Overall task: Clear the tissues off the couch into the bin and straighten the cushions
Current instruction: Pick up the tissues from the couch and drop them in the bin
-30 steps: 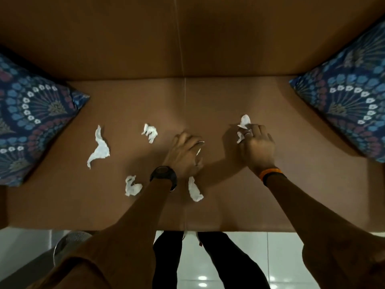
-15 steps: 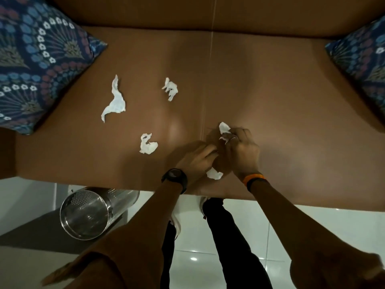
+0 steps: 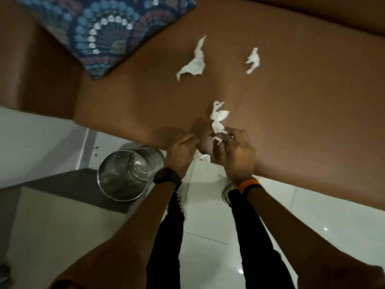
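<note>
Both hands meet at the front edge of the brown couch seat point(image 3: 302, 113). My left hand point(image 3: 180, 152), with a black watch, is closed on a white tissue scrap point(image 3: 203, 157) that pokes out below its fingers. Crumpled tissue point(image 3: 218, 130) sticks out of the fingertips of my right hand point(image 3: 236, 153), which wears a ring and an orange band. Another tissue point(image 3: 219, 113) lies on the seat, touching the one in my right hand. Farther back lie a long tissue point(image 3: 194, 63) and a small one point(image 3: 253, 60). The shiny metal bin point(image 3: 108, 170) stands on the floor, left of my left hand.
A blue patterned cushion point(image 3: 108, 30) leans at the couch's left end beside the armrest point(image 3: 39, 65). My legs in black trousers point(image 3: 166, 247) stand on glossy white floor tiles point(image 3: 210, 215). A dark ledge point(image 3: 62, 188) runs beside the bin.
The view swung left and down, so the bin is now nearer and the right cushion is out of view. Both hands moved left along the seat edge, and my left hand closed on a tissue.
</note>
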